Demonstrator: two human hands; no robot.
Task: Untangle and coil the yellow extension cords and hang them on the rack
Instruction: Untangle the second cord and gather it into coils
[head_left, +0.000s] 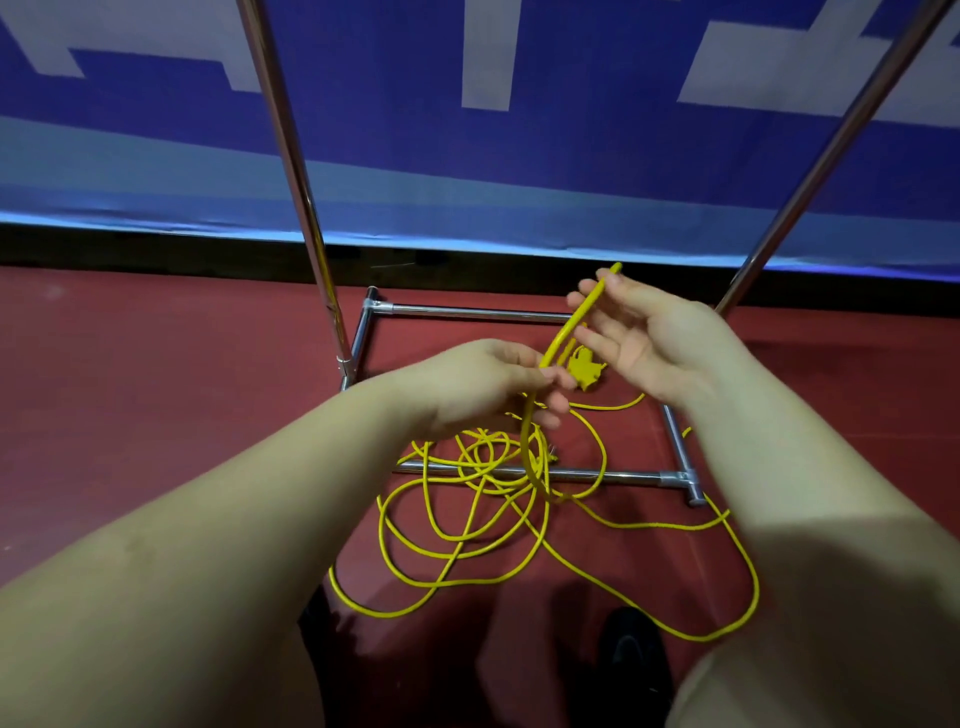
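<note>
Nearest you, a dark shoe (631, 654) stands on the red floor (156, 415), just near of the widest loops of the yellow extension cord (467, 525). The cord lies in a loose, overlapping tangle on the floor, its loops spreading left and right and crossing over the near bar of the chrome rack (623, 475); one long loop swings out to the right and back near. From the tangle a strand rises steeply to your left hand (498, 384), whose curled fingers grip it. Above that grip the strand runs on a diagonal, its long axis pointing up, far and to the right, to your right hand (639, 332). That hand is spread with the palm facing you; the strand lies across its fingers under the thumb, and you cannot tell whether it is truly pinched. The cord's tip sticks out just past the fingertips, pointing far-right. Between your two hands, lower on the floor, sits a yellow plug block (586, 366) inside the rack's base frame. The rack's two uprights lean outward to left and right. Beyond them hangs a blue banner (571, 156) with large white shapes, cropped too much to read.
</note>
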